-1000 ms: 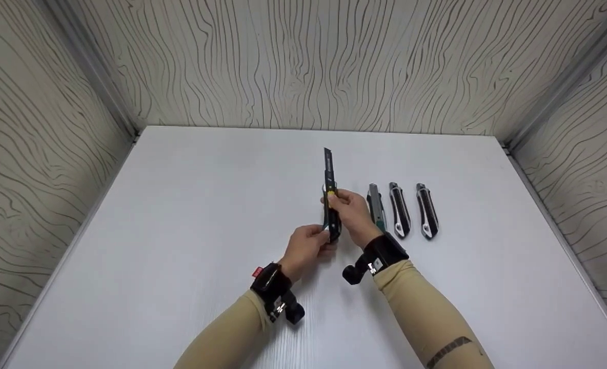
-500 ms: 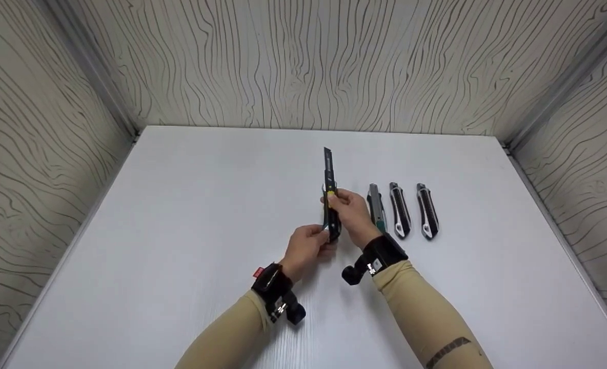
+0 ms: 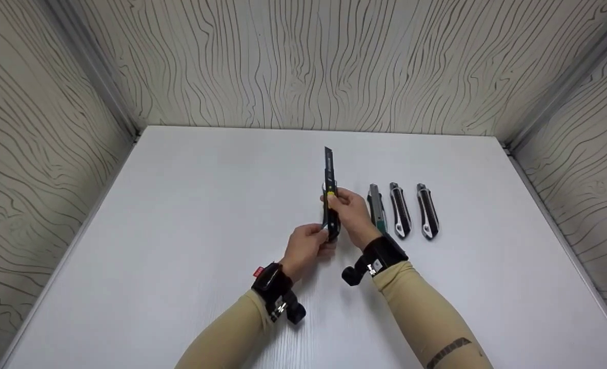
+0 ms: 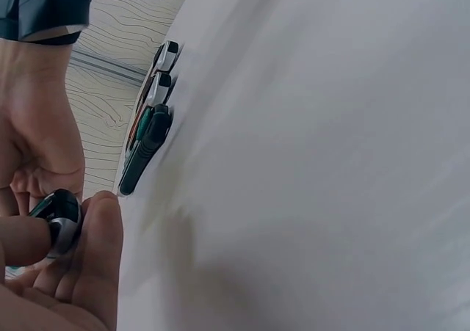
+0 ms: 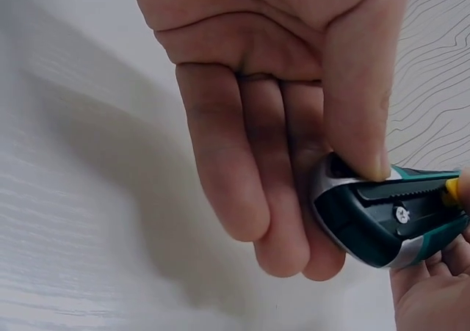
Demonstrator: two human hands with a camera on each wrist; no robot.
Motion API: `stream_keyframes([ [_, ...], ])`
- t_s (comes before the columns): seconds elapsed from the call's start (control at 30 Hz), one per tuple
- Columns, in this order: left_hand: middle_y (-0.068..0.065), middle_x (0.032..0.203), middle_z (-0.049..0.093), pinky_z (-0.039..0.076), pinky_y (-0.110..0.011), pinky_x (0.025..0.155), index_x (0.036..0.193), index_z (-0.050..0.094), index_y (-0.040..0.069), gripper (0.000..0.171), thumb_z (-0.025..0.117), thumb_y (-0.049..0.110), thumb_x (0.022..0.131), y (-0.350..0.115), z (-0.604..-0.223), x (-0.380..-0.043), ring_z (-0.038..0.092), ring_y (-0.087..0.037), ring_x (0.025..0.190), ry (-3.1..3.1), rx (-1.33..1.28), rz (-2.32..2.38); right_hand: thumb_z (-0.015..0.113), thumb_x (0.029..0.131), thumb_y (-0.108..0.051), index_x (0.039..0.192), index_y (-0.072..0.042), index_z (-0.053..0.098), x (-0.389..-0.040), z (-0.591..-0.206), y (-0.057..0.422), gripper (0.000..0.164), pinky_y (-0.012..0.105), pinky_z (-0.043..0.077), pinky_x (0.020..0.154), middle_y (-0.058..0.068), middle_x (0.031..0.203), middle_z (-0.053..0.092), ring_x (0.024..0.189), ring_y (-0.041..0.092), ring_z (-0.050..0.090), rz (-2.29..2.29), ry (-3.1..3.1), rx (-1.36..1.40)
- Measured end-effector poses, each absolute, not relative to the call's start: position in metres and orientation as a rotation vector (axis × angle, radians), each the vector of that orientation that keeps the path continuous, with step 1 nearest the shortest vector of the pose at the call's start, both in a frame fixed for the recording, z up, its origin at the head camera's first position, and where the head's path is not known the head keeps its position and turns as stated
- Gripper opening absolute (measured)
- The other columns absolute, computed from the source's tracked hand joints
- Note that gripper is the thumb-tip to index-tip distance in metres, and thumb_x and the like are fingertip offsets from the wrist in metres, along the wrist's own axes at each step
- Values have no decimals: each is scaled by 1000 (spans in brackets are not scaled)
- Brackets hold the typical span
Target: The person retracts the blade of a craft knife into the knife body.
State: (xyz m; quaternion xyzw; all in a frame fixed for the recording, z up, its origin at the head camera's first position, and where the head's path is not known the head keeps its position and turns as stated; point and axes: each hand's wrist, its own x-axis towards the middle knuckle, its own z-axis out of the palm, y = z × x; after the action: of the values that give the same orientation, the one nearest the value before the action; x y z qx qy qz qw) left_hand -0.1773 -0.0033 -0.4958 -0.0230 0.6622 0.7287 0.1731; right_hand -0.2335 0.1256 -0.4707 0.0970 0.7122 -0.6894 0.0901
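Observation:
A dark green and black snap-off utility knife (image 3: 330, 177) is held up over the white table, its blade (image 3: 328, 157) extended away from me. My left hand (image 3: 303, 248) pinches the rear end of the handle between thumb and fingers. Higher on the handle, my right hand (image 3: 352, 212) grips it, with the thumb on the yellow slider (image 3: 330, 196). In the right wrist view a screw (image 5: 402, 214) shows near the handle's end, and the left thumb (image 5: 360, 118) presses there. The left wrist view shows the handle's end (image 4: 64, 217) between the left fingers.
Beside the right hand lie a grey and green utility knife (image 3: 376, 207) and two black and silver ones, a nearer one (image 3: 400, 210) and a farther right one (image 3: 427, 210). Wood-patterned panels (image 3: 303, 61) wall in the back and sides of the white table (image 3: 190, 205).

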Motion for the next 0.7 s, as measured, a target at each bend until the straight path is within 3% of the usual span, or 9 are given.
stream_keyframes([
  [0.47,-17,92,69,58,-34,72,109,64,-9,24,50,8,98,-5,-494,-179,64,-17,75,1947,-52,2041,53,99,-9,128,-1,58,-232,-473,128,31,24,47,88,17,123,65,106,15,60,-2124,2104,161],
  [0.7,-28,102,68,59,-39,78,117,61,-10,28,48,7,99,-6,-492,-179,67,-21,81,1935,-55,2036,53,99,-9,132,-2,55,-231,-472,128,33,26,46,92,17,127,64,113,18,59,-2115,2110,147],
])
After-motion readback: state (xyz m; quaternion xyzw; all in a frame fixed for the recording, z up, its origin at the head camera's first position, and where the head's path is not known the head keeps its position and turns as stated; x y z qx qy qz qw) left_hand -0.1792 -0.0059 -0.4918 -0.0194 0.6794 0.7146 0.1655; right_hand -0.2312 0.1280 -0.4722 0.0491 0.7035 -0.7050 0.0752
